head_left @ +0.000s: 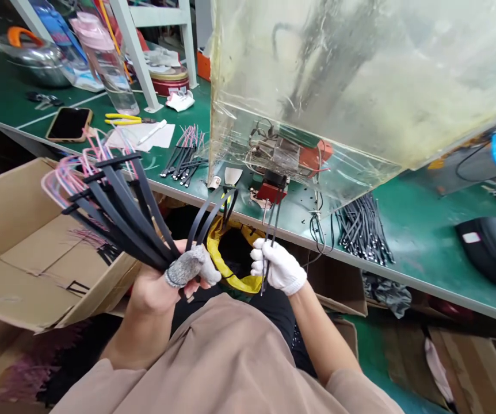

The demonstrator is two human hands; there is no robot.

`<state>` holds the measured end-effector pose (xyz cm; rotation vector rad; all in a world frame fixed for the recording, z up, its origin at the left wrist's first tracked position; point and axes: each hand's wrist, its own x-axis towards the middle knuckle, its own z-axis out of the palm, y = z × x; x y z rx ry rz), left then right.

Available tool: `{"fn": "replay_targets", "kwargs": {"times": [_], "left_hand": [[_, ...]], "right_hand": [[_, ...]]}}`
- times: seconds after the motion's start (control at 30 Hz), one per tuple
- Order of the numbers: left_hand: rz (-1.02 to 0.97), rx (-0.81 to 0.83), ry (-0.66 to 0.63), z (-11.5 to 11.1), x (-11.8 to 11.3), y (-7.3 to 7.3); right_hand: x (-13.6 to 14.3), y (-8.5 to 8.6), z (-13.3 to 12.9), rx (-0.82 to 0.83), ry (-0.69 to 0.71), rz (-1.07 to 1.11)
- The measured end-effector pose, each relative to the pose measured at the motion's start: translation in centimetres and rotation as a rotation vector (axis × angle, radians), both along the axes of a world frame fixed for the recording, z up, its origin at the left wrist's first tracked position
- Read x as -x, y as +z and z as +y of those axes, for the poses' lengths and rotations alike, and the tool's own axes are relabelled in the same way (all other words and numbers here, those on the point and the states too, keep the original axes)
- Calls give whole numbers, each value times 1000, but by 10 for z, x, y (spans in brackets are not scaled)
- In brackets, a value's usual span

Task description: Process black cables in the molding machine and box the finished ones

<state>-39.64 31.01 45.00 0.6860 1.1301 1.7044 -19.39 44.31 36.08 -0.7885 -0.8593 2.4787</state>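
Observation:
My left hand (190, 270), with grey covers on some fingers, is closed round a bundle of flat black cables (125, 198). Pink and white wires (69, 175) fan out of the bundle's far end. Two more black strips arch from that hand toward the bench edge. In a white glove, my right hand (276, 267) pinches thin black strips (266, 270). These reach up to a small red-fronted machine (274, 190) beneath a clear plastic sheet (317, 75). Between my hands a yellow-rimmed bag (220, 259) hangs open below the bench.
On the green bench (424, 218) lie a pile of black cables (364, 230), a smaller wired bunch (185, 158), yellow-handled pliers (122, 119), a phone (69, 124) and a pink-lidded bottle (107, 69). A cardboard box (27, 253) stands at left; a black case (492, 250) sits far right.

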Motion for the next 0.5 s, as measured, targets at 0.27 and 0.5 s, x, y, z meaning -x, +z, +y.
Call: {"fn": "replay_targets", "kwargs": {"times": [0.27,0.5], "left_hand": [[12,5,43,5,-3,-13],[-12,20,30,6,2,-18]], "right_hand": [[23,13,38,35,-36,93],[55,39,84,80,-253,60]]}}
